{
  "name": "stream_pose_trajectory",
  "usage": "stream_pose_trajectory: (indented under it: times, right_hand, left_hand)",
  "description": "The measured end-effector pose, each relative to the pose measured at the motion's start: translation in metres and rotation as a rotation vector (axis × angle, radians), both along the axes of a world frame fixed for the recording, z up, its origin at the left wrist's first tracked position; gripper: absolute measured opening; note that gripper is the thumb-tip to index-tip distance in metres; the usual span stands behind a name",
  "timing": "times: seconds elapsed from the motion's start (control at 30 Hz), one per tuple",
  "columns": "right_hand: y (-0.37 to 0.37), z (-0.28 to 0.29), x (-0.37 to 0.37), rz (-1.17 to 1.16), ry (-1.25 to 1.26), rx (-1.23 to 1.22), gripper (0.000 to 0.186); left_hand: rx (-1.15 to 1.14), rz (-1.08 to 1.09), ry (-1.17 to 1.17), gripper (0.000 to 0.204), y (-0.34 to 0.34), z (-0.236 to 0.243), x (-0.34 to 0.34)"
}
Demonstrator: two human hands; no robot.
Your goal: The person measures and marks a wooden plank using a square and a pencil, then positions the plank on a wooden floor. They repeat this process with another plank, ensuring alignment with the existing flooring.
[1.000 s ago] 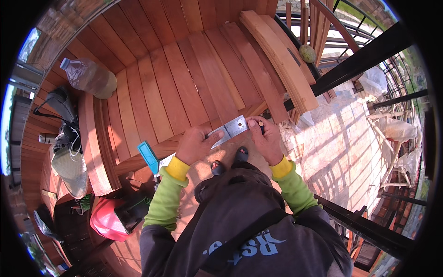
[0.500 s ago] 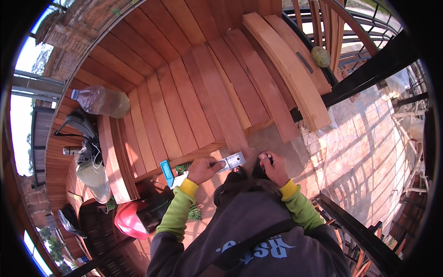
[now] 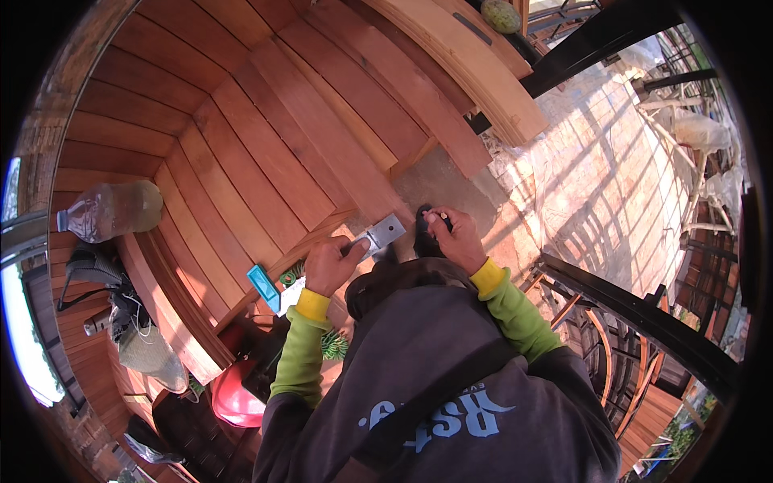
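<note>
My left hand (image 3: 328, 267) is closed, thumb on top, around one end of a flat silver metal plate (image 3: 390, 232). A small round hole shows near the plate's free end, which points up to the right, by the end of a reddish wooden board (image 3: 366, 189). To the right, apart from the plate, my right hand (image 3: 458, 238) is closed with its fingertips pinched together. What it holds, if anything, I cannot make out. A turquoise rectangular tray-like thing (image 3: 263, 288) and a white piece (image 3: 291, 296) lie left of my left hand.
Wooden slats form a bench (image 3: 233, 201) before me, with thick curved timber (image 3: 459, 64) at its far right. A large clear jug (image 3: 113, 211) of liquid stands at left. A black metal beam (image 3: 636, 318) crosses at right. A pinkish-red object (image 3: 239, 394) sits low left.
My view has swung, so the bench appears further up and left. The metal plate now tilts more steeply up to the right. Both hands stay closed, slightly higher in view.
</note>
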State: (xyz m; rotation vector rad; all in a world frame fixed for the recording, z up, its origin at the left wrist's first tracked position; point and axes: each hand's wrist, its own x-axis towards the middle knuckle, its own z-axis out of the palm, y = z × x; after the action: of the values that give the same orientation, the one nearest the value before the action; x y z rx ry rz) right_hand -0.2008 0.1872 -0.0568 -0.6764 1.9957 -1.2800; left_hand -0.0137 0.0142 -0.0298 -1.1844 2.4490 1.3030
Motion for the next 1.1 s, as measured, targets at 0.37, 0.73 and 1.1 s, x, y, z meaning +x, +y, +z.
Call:
stream_pose_trajectory:
  times: [0.37, 0.73, 1.1]
  right_hand:
    - [-0.006, -0.001, 0.035, -0.103, 0.079, -0.007, 0.023]
    - [-0.013, -0.010, 0.034, -0.061, 0.100, 0.042, 0.024]
    - [-0.012, -0.015, 0.033, -0.081, 0.157, 0.032, 0.021]
  left_hand:
    - [0.015, -0.022, 0.219, 0.033, 0.014, -0.032, 0.004]
    - [-0.013, -0.091, 0.231, 0.027, 0.018, -0.037, -0.007]
    - [-0.017, -0.052, 0.215, 0.029, 0.031, -0.018, -0.019]
